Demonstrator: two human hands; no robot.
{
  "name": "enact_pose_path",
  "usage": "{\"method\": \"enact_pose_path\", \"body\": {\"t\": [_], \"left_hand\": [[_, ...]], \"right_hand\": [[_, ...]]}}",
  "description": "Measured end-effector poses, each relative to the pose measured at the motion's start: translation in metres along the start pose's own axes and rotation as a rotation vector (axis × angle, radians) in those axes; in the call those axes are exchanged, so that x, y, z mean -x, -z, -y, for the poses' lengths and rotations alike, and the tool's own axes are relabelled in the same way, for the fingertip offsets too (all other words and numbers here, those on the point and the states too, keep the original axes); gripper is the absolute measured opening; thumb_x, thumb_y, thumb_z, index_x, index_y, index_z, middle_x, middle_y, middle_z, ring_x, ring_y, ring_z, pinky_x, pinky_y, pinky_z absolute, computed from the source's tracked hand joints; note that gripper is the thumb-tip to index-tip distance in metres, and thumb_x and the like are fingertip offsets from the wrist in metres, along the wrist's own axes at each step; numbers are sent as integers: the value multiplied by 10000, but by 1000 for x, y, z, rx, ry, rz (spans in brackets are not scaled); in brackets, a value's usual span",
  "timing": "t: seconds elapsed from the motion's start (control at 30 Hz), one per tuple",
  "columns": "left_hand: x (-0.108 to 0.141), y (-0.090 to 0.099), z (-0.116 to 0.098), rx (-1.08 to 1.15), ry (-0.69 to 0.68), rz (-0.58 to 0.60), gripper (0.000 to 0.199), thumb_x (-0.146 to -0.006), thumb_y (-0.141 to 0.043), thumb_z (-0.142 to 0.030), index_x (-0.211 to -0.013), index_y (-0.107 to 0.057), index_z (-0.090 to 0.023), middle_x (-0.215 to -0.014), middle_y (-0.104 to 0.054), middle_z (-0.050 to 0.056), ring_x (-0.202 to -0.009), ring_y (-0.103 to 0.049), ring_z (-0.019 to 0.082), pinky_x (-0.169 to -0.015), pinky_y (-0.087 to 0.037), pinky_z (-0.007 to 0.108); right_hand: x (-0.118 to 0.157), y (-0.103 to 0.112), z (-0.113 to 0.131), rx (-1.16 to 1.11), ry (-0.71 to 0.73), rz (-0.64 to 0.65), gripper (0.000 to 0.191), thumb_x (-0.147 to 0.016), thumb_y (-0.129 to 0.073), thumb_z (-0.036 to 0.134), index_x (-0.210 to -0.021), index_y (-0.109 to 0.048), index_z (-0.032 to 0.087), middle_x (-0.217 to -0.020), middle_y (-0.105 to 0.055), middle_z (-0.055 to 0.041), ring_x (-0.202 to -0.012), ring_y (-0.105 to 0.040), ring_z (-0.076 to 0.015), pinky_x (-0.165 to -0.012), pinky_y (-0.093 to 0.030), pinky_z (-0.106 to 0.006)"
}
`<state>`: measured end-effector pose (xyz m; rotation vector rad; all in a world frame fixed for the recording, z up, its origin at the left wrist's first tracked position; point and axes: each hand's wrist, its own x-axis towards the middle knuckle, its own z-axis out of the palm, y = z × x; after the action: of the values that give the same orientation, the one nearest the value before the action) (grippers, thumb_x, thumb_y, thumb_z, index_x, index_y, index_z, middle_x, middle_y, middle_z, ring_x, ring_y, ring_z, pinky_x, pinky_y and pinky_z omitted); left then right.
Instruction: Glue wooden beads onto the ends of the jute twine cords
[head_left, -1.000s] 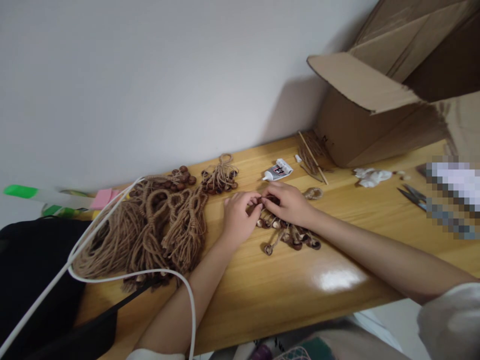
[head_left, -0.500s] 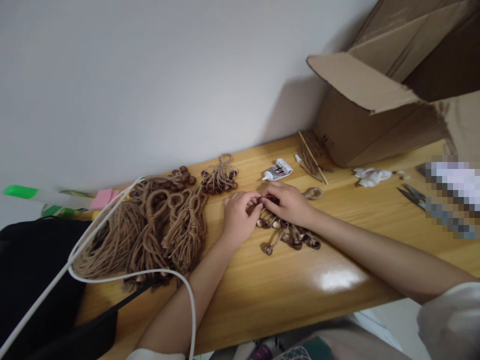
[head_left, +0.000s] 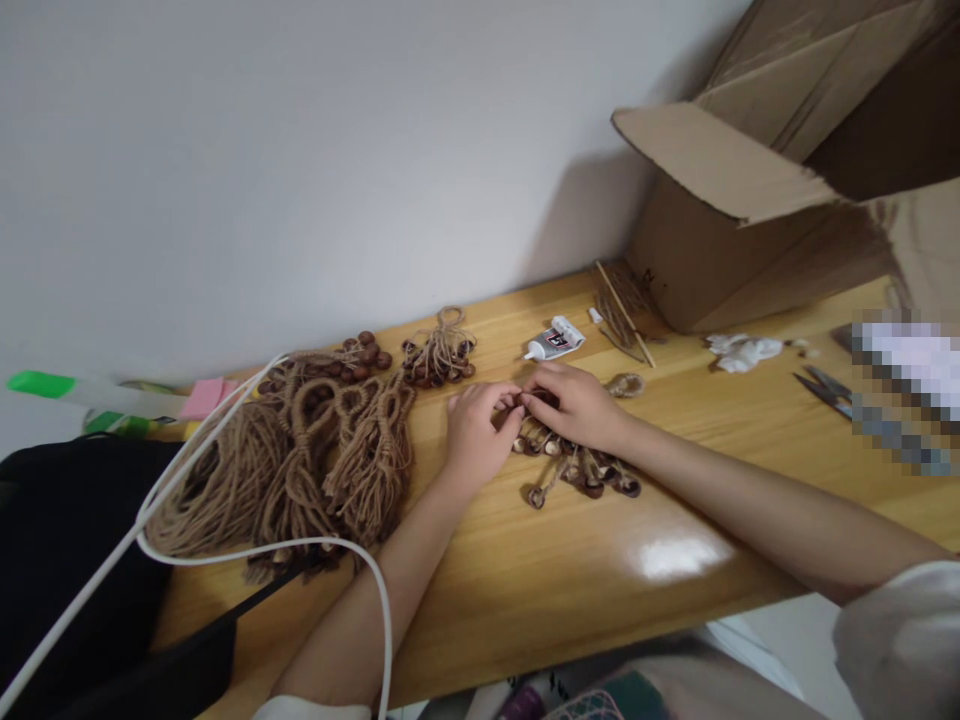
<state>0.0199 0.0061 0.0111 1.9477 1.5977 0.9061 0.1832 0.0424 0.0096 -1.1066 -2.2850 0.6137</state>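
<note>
My left hand (head_left: 482, 432) and my right hand (head_left: 571, 405) meet at the middle of the wooden table, fingertips pinched together around a small dark brown piece, mostly hidden by the fingers. Below and beside my right hand lies a bunch of cords with brown shells (head_left: 592, 475) at their ends. Its twine loop (head_left: 626, 385) sticks out beyond my right hand. Behind my hands is a glue tube (head_left: 556, 340), its white nozzle pointing left.
Knotted twine bundles (head_left: 367, 450) and a beaded cord bunch (head_left: 441, 352) lie left. A white cable (head_left: 300, 544) crosses my left forearm. Right are sticks (head_left: 624, 315), crumpled tissue (head_left: 742, 352), scissors (head_left: 825, 392) and a cardboard box (head_left: 735, 240).
</note>
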Motion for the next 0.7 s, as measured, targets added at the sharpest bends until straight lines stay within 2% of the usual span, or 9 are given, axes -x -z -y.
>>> {"method": "enact_pose_path", "body": {"t": [0.7], "left_hand": [[0,0,0,-1,-1,2,173,-746,-623,-115,-891,-643,-206,-816,-684,2,-797,-615,171,-790,-444,334]], "right_hand": [[1,0,-1,4,-4,10,86,-818,-510,201,-791,-583,164,-785,-594,-61,-753,-543,-181,-673,-390,-274]]}}
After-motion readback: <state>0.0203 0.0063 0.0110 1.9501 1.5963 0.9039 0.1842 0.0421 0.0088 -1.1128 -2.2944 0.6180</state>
